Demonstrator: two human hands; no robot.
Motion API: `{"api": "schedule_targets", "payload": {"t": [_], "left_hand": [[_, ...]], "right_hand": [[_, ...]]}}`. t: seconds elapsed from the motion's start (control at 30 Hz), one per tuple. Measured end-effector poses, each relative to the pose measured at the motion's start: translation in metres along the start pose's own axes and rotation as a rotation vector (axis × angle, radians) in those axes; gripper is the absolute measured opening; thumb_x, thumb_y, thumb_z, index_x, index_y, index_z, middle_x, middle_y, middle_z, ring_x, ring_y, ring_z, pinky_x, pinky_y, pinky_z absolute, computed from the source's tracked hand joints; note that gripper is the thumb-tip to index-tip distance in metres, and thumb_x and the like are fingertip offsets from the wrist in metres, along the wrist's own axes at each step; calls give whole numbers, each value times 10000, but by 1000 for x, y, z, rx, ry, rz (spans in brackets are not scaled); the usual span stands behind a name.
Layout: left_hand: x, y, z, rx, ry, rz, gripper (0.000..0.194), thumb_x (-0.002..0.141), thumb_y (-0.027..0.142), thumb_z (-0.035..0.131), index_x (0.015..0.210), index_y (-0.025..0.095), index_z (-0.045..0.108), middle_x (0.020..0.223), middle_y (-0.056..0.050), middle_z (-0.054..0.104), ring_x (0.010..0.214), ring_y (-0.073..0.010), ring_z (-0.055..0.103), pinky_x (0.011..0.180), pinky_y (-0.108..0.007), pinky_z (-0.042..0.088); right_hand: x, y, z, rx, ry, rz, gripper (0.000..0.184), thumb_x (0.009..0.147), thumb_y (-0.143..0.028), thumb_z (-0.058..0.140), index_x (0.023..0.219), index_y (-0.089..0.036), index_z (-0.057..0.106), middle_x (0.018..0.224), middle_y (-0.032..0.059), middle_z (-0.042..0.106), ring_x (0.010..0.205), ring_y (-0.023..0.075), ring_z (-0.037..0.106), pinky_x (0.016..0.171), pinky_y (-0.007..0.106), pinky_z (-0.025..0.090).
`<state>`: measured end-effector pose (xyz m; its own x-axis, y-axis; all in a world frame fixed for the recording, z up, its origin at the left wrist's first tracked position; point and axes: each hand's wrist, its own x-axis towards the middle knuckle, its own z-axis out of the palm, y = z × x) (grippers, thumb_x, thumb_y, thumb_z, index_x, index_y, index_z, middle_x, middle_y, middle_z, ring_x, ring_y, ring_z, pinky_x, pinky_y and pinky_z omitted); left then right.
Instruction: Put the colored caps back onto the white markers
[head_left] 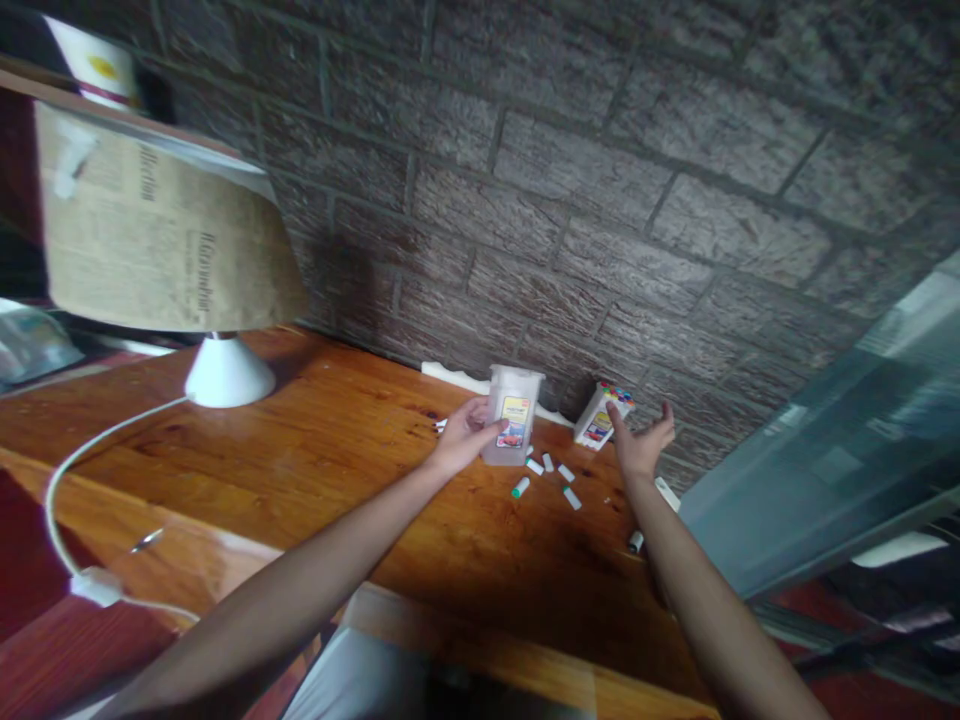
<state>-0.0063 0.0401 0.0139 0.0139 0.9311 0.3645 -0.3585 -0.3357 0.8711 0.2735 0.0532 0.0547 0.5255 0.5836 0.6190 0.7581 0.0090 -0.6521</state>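
Note:
My left hand (466, 435) is closed around the side of a clear plastic container (514, 385) with a yellow and blue label. The container is upright and looks empty. My right hand (643, 440) is raised with its fingers apart, just in front of a second clear container (595, 425) filled with colourful marker tops. Whether it touches that container I cannot tell. Several short white marker pieces (566, 473), one with a green end (521, 487), lie scattered on the table between my hands.
A lamp with a newsprint shade (169, 220) stands on the left of the wooden table (315, 440), its white cord (64, 470) hanging over the front edge. A brick wall (525, 230) rises behind. A dark-ended piece (636, 542) lies by my right forearm. A glassy panel (825, 420) stands right.

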Motion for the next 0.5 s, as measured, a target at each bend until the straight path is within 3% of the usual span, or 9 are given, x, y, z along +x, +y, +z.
{"api": "schedule_targets", "payload": {"t": [0.07, 0.1, 0.2, 0.3, 0.37, 0.5], "left_hand": [[0, 0, 2, -63, -6, -28, 454, 585, 285, 829, 953, 151, 600, 857, -32, 704, 824, -159, 649, 838, -301, 486], [-1, 0, 3, -76, -13, -35, 462, 572, 273, 836, 950, 153, 599, 857, -31, 703, 826, -157, 650, 840, -301, 485], [-2, -2, 4, -85, -29, -32, 476, 550, 247, 850, 942, 158, 596, 865, -36, 701, 833, -155, 651, 828, -298, 485], [-2, -7, 3, -103, -17, -19, 484, 551, 227, 852, 948, 158, 585, 873, -41, 701, 832, -152, 651, 822, -295, 480], [-1, -10, 2, -107, -11, -19, 475, 564, 216, 845, 953, 156, 580, 873, -38, 699, 828, -148, 650, 822, -290, 477], [-1, -12, 1, -83, -21, -24, 441, 584, 216, 835, 939, 152, 581, 861, -28, 696, 823, -144, 652, 826, -280, 477]], "right_hand": [[11, 24, 10, -72, -98, 163, 1106, 669, -645, 685, 1457, -44, 195, 1436, 297, 348, 1381, 394, 322, 1112, 471, 326], [13, 33, 16, -90, -157, 173, 1109, 647, -628, 705, 1452, -52, 205, 1401, 285, 405, 1342, 391, 387, 1083, 463, 366], [12, 47, 37, -80, -225, 135, 1044, 633, -570, 722, 1432, -106, 237, 1288, 216, 535, 1222, 349, 527, 989, 416, 455], [6, 48, 52, -91, -208, 41, 931, 673, -553, 677, 1399, -133, 273, 1241, 192, 573, 1168, 337, 568, 942, 406, 473], [4, 48, 54, -135, -198, 3, 865, 701, -560, 638, 1378, -141, 298, 1242, 199, 574, 1143, 351, 583, 917, 424, 477], [6, 51, 44, -237, -191, 64, 871, 692, -561, 641, 1366, -115, 317, 1287, 253, 541, 1136, 403, 584, 919, 474, 466]]}}
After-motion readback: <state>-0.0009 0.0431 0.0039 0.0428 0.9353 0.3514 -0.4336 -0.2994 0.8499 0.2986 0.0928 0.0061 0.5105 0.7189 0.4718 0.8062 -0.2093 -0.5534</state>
